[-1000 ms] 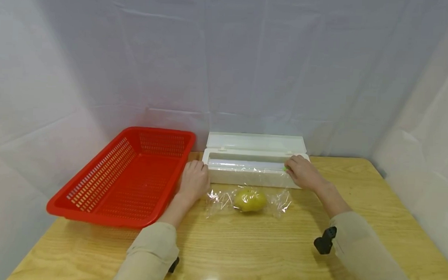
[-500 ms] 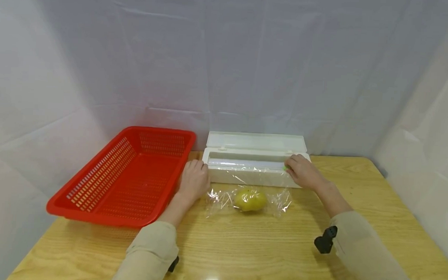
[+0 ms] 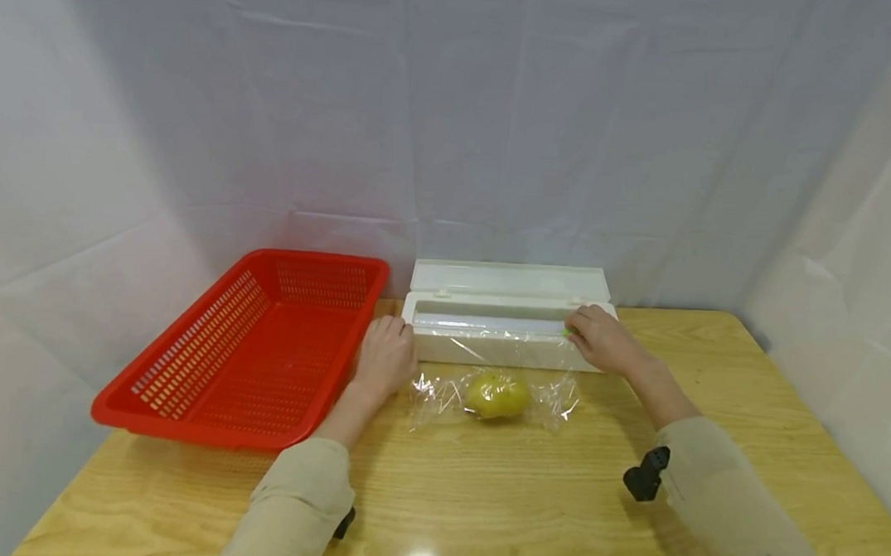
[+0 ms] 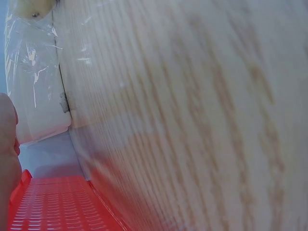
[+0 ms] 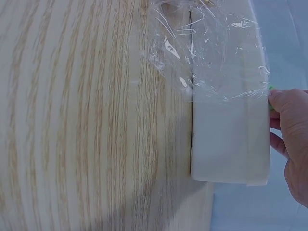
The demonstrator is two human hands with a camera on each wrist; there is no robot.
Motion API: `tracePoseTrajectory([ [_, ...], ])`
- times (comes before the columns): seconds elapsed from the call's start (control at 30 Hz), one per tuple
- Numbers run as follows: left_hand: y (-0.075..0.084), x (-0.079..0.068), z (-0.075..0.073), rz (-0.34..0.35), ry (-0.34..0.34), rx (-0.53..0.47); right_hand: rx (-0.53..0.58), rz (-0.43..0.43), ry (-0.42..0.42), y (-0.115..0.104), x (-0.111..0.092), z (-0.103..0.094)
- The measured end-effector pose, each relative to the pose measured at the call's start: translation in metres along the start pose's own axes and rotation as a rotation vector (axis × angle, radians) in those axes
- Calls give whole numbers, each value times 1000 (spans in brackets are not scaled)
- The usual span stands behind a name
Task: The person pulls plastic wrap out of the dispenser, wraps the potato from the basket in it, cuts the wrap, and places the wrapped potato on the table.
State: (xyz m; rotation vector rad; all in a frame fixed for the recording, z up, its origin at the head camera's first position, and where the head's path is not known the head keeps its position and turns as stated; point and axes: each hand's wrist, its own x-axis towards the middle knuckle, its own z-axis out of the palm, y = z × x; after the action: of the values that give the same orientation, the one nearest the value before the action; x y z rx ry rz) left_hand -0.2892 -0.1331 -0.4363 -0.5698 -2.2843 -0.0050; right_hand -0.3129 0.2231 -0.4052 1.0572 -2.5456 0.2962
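Observation:
A white cling film dispenser (image 3: 502, 349) stands on the table with its lid raised and a film roll (image 3: 481, 323) inside. Clear cling film (image 3: 440, 394) runs from it over its front and covers a yellow-green fruit (image 3: 498, 395) in front of it. My left hand (image 3: 386, 354) grips the dispenser's left end; its thumb is hidden in the head view. At the right end of the front rim, my right hand (image 3: 599, 341) pinches a small green slider (image 3: 566, 333). In the right wrist view, the fingers stand at the dispenser's top edge, with a bit of green showing.
A red plastic basket (image 3: 307, 436) with slotted sides stands to the left, close to my left forearm. The wooden table (image 3: 481, 495) reaches to pale sheeting (image 3: 512, 132) at the back and both sides. Black wrist cameras (image 3: 646, 473) sit under the sleeves.

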Motion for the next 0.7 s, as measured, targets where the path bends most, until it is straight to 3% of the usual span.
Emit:
tracePoseTrajectory([
  [0.4, -1, -5, 1, 6, 38, -2, 30, 36, -33, -4, 2, 0],
  [0.7, -4, -5, 2, 10, 63, -14, 8, -6, -38, -4, 10, -5],
])
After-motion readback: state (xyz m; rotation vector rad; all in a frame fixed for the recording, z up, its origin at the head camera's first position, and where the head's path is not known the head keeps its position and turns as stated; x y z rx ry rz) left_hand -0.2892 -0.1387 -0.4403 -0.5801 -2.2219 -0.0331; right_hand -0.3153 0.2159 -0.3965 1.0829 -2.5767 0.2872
